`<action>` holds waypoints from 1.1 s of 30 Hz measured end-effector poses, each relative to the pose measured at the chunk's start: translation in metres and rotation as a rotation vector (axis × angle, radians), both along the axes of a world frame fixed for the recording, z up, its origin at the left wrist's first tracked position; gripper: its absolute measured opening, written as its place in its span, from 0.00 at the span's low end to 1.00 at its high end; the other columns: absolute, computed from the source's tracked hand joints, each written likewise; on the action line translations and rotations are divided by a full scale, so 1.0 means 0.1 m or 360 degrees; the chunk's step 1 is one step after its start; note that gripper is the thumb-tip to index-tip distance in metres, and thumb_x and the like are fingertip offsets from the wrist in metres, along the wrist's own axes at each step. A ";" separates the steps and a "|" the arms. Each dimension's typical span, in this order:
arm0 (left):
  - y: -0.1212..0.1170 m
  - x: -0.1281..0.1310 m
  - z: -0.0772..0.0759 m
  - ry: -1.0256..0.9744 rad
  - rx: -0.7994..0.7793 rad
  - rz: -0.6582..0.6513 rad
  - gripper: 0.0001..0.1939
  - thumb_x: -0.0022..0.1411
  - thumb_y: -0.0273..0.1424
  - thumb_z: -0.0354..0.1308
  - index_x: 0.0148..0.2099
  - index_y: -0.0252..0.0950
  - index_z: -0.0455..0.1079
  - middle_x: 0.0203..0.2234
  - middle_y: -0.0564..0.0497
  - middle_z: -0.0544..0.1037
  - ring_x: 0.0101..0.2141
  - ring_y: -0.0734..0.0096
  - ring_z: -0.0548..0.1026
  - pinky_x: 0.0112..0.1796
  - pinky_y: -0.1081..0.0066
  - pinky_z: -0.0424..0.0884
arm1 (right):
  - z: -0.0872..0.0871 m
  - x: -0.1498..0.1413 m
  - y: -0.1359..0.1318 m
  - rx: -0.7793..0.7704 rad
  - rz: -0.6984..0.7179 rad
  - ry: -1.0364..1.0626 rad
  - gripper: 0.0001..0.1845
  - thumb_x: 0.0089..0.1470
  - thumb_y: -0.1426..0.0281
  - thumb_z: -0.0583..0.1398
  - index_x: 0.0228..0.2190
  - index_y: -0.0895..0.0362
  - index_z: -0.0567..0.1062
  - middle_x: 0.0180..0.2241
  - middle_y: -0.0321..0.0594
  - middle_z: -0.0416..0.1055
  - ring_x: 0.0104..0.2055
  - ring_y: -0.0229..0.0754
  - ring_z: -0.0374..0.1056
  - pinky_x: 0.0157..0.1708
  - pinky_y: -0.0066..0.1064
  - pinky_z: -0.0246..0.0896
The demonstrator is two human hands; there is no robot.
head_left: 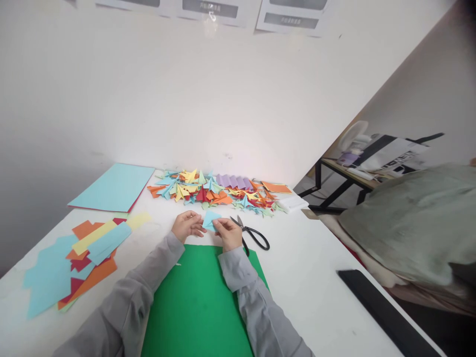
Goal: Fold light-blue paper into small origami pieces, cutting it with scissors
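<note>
A small light-blue piece of paper [210, 218] is pinched between the thumb and fingers of my right hand [229, 233], above the far edge of a green sheet [197, 302]. To its left is my left hand [188, 225], fingers loosely curled and apart, with nothing visible in it. Its fingertips come close to the paper; I cannot tell whether they touch. Black-handled scissors [256, 238] lie just right of my right hand, partly hidden behind it, blades pointing away from me.
Along the wall lies a heap of small folded paper planes [203, 191], with a purple pleated strip [235, 182] behind. Coloured paper scraps [89, 253] spread at left, below a stack of light-blue sheets [113, 186]. A black strip [383, 312] lines the right edge; a person [416, 223] is beyond.
</note>
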State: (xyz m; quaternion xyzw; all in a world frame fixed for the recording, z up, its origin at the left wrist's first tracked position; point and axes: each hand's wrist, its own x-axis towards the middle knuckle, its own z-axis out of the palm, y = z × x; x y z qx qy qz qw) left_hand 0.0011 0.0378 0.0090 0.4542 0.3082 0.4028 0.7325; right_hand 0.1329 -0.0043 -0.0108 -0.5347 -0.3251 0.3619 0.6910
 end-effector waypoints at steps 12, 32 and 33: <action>0.00 0.04 -0.08 0.0289 0.0231 -0.0033 0.16 0.38 0.39 0.61 0.23 0.28 0.68 0.13 0.51 0.71 0.13 0.75 0.68 0.17 0.73 0.68 | 0.09 -0.05 -0.03 0.0005 -0.0050 -0.0010 0.12 0.28 0.66 0.65 0.18 0.60 0.72 0.16 0.32 0.67 0.15 0.30 0.57 0.14 0.25 0.57; -0.07 0.06 -0.03 0.0319 0.0131 -0.0230 0.18 0.39 0.40 0.61 0.23 0.27 0.68 0.15 0.48 0.72 0.17 0.72 0.71 0.19 0.72 0.69 | 0.06 -0.05 -0.03 -0.0019 -0.0053 0.0072 0.14 0.25 0.66 0.66 0.17 0.60 0.69 0.14 0.30 0.64 0.15 0.30 0.57 0.13 0.23 0.55; -0.07 0.06 -0.03 0.0333 0.0156 -0.0243 0.17 0.37 0.39 0.62 0.23 0.27 0.68 0.15 0.48 0.72 0.17 0.72 0.70 0.19 0.72 0.69 | 0.07 -0.06 -0.03 -0.0021 -0.0040 0.0066 0.14 0.25 0.66 0.66 0.17 0.60 0.69 0.14 0.30 0.64 0.15 0.30 0.57 0.13 0.23 0.55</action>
